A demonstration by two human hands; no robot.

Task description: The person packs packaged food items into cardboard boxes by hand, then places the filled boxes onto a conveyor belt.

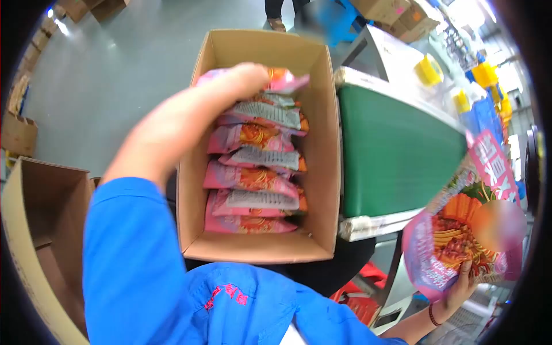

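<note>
Head camera, looking down: an open cardboard box (322, 138) is seen at centre, standing on end-flaps opened outward. Inside it, pink and orange snack packets (253, 184) are stacked in an overlapping row running from the near wall to the far wall.

The left hand (190, 115), on an arm in a blue sleeve (132, 259), is stretched over the box. Its fingers are closed around the top packet (282, 80), which is held at the far end of the row, just above the packets below it.

The right hand (460, 284) is seen at the lower right, well apart from the box. Its fingers are curled around the bottom edge of a second packet (460, 230), held upright beside a green conveyor belt (397, 149). A red bead bracelet (432, 316) is worn on that wrist.

Another open box (34, 230) stands at the left, and further cartons lie on the grey floor (115, 69) beyond. Someone's feet (277, 23) are visible at the top edge.

A risk is judged here: the top packet is pinched only at one end, so it could slide askew and break the neat overlap. The second packet, gripped by its lower edge alone, could tip and slip from the fingers.
</note>
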